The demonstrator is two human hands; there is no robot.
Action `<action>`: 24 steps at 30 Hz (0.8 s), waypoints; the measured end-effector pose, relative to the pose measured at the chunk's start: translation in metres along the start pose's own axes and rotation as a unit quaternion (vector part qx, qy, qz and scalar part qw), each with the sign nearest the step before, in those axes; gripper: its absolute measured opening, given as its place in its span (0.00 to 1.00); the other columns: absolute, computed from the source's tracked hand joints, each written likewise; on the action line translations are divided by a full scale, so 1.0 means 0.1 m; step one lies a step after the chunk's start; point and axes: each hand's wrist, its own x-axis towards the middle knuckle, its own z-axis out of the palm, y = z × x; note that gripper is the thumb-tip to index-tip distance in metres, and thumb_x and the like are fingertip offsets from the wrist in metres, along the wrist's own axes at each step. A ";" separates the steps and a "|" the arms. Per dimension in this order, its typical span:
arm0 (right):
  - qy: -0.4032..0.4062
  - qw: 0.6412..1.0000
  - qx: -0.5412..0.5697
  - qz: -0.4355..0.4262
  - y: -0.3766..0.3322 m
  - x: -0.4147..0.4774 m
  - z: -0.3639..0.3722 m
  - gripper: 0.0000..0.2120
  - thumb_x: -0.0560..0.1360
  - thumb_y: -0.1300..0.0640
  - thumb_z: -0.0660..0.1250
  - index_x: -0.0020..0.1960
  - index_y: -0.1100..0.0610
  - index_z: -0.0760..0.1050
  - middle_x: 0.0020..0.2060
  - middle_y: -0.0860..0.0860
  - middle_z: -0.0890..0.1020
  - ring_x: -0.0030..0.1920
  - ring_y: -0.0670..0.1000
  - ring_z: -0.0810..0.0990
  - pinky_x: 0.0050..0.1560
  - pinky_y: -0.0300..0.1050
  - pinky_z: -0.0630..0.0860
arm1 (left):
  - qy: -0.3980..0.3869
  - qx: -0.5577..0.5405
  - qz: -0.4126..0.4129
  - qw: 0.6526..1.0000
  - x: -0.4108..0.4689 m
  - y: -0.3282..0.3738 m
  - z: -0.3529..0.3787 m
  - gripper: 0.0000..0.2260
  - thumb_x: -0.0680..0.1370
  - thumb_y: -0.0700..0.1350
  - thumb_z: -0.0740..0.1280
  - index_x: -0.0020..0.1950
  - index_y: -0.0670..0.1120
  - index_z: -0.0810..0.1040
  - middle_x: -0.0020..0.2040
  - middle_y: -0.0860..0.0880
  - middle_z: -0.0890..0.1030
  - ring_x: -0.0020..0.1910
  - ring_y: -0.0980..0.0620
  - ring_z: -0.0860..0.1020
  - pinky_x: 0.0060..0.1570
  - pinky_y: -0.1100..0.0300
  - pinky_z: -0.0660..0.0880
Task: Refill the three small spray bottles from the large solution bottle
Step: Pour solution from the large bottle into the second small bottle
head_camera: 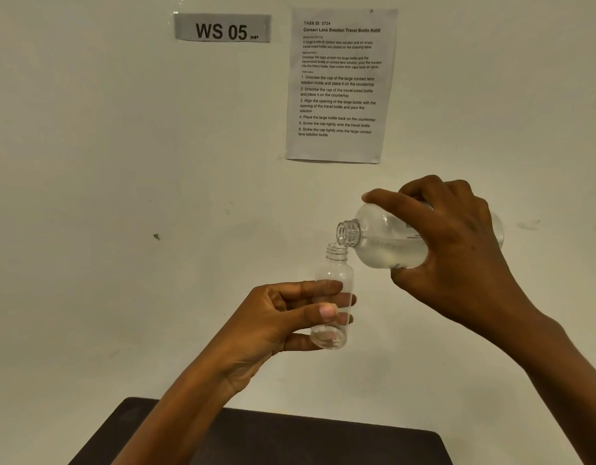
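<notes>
1. Above the dark surface, both hands are raised before a pale wall.
2. Left hand: thumb and curled fingers grip the small spray bottle round its lower body. Bottle is clear, uncapped, near upright.
3. Right hand: fingers wrapped over the large solution bottle, which is tipped almost level and partly full of clear liquid.
4. Large bottle's open mouth sits right at the small bottle's threaded neck.
5. On the wall: "WS 05" label and a printed task sheet.
</notes>
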 end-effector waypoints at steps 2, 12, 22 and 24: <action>0.001 1.000 0.000 -0.001 0.00 0.00 0.00 0.37 0.55 0.64 0.76 0.62 0.48 0.72 0.50 0.54 0.75 0.51 0.58 0.70 0.50 0.50 0.60 | -0.001 -0.002 -0.001 1.000 0.00 0.00 0.00 0.16 0.65 0.44 0.69 0.53 0.50 0.81 0.50 0.50 0.85 0.49 0.49 0.84 0.43 0.60 0.81; 0.000 1.000 0.001 -0.006 0.01 0.00 0.02 0.37 0.55 0.64 0.75 0.62 0.48 0.71 0.49 0.54 0.75 0.50 0.58 0.70 0.49 0.50 0.61 | -0.001 -0.004 -0.001 1.000 0.01 -0.02 -0.01 0.16 0.65 0.44 0.69 0.53 0.49 0.81 0.50 0.49 0.85 0.50 0.49 0.83 0.43 0.59 0.81; 0.000 1.000 0.003 -0.003 0.02 -0.01 0.03 0.34 0.56 0.61 0.72 0.62 0.49 0.72 0.49 0.55 0.75 0.50 0.59 0.71 0.49 0.51 0.61 | -0.003 -0.003 -0.005 1.000 0.03 -0.02 -0.01 0.15 0.65 0.44 0.69 0.52 0.49 0.81 0.50 0.49 0.85 0.49 0.49 0.84 0.42 0.60 0.81; -0.003 1.000 0.002 0.000 0.02 -0.01 0.04 0.35 0.56 0.61 0.73 0.62 0.49 0.72 0.50 0.55 0.75 0.51 0.59 0.71 0.49 0.51 0.61 | -0.003 -0.001 -0.005 1.000 0.03 -0.02 -0.01 0.15 0.66 0.44 0.69 0.52 0.49 0.81 0.50 0.49 0.85 0.49 0.49 0.84 0.43 0.59 0.81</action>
